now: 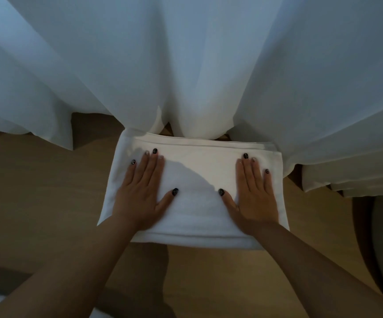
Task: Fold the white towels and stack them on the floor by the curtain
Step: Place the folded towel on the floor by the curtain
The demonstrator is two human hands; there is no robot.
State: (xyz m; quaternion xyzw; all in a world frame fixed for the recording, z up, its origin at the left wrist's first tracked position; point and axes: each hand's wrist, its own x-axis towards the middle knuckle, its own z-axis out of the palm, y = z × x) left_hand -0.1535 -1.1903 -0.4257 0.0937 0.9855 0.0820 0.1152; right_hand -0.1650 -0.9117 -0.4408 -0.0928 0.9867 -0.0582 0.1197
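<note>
Fingers (150,167) of both the left hand (140,193) and right hand (255,193) lie straight, flat on the folded white towels (197,203), gripping nothing; the stack sits on the wooden floor (36,180), touching the curtain (185,65).

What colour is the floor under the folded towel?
Light brown wood tone, seen in the head view: the floor beneath the white folded towel.
</note>
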